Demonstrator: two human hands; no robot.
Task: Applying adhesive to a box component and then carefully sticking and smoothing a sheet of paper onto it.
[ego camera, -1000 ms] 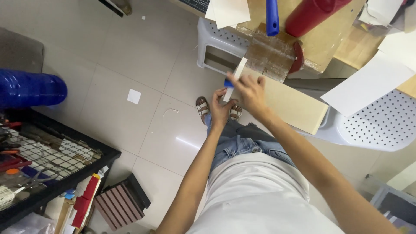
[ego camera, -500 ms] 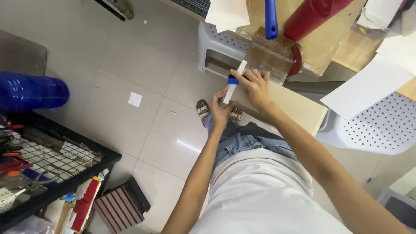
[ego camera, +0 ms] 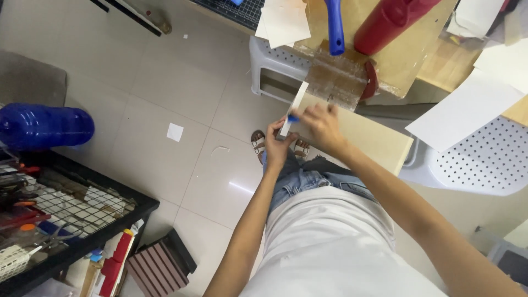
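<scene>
Head view is showing the left hand pinching a slim white strip with a blue end, upright above the tan board; the right hand is touching it, grip closed. The work appears midway, strip not yet set down.

A flat tan cardboard panel lies across the lap, beside a white perforated plastic chair. A large blue plastic water jug lies on the floor, behind a black wire-mesh rack.

A single head-worn camera looks steeply down, close over both hands at twelve o'clock, pale tiled floor beneath.
</scene>
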